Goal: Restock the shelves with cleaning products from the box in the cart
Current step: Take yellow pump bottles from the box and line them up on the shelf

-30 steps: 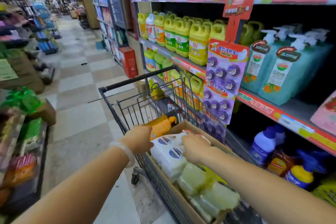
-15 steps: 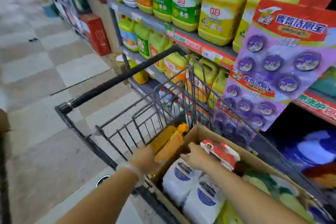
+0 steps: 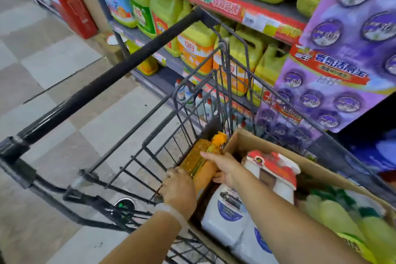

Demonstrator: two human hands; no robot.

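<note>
Grey wire mesh forms the cart [image 3: 192,100], whose black handle bar [image 3: 120,66] runs diagonally across the upper left of the view. The folding child-seat panel [image 3: 162,135] of the cart stands just beside the near end of the cardboard box [image 3: 276,148], leaving a narrow gap between wire and cardboard. Shelves [image 3: 235,8] on the right carry rows of yellow detergent jugs [image 3: 197,47]. A purple hanging display card [image 3: 334,83] with round blister packs overlaps the far rim of the cart. A red cabinet [image 3: 70,4] stands on the checkered floor [image 3: 53,62] at upper left.

Task item: an orange-yellow bottle [image 3: 199,161] with a yellow trigger-type top [image 3: 218,141], translucent, lying tilted with the top pointing away from the person. It sits at the left end of the box, against the cart's wire panel.

Left hand [image 3: 180,188]: fingers curled over the lower body of the bottle, gripping it; a pale bracelet [image 3: 171,212] is on the wrist. Right hand [image 3: 225,169]: fingers wrapped around the upper body of the bottle from the box side, thumb extended toward the top.

Inside the box, touching the right hand, lie white refill pouches [image 3: 231,214] with blue labels and a red-and-white header [image 3: 274,167]. Green packages [image 3: 347,218] fill the near right portion.
</note>
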